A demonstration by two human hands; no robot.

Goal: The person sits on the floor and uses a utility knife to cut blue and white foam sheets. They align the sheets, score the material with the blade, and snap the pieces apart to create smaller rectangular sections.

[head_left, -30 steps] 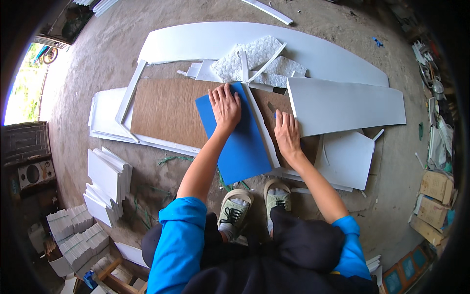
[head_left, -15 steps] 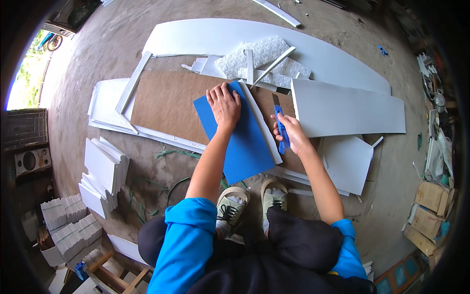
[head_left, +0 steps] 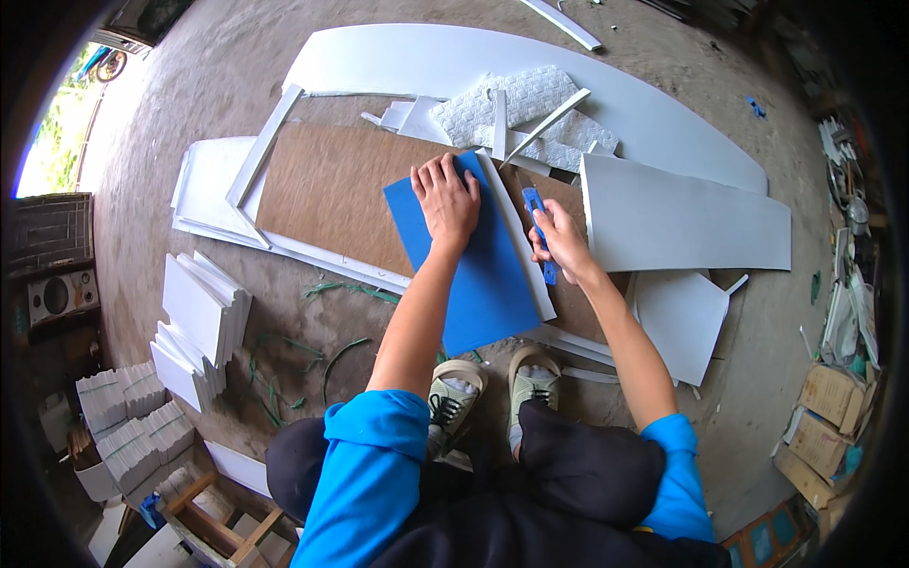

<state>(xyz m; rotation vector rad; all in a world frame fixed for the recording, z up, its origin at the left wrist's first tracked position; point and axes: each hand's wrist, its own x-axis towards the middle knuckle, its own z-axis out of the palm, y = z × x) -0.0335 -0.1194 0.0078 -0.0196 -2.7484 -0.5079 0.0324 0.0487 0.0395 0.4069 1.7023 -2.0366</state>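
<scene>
On brown board [head_left: 331, 189]: left hand [head_left: 447, 201] flat on blue sheet [head_left: 478, 275] (fingers spread), right hand [head_left: 563, 241] clutching blue knife [head_left: 540, 232].

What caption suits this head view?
Left hand presses a blue sheet on brown board; right hand holds a blue knife.

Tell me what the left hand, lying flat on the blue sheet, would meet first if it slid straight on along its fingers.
Probably the crumpled white textured sheet. The left hand points up the blue sheet; past its top edge lie small white offcuts, though depth is unclear.
</scene>
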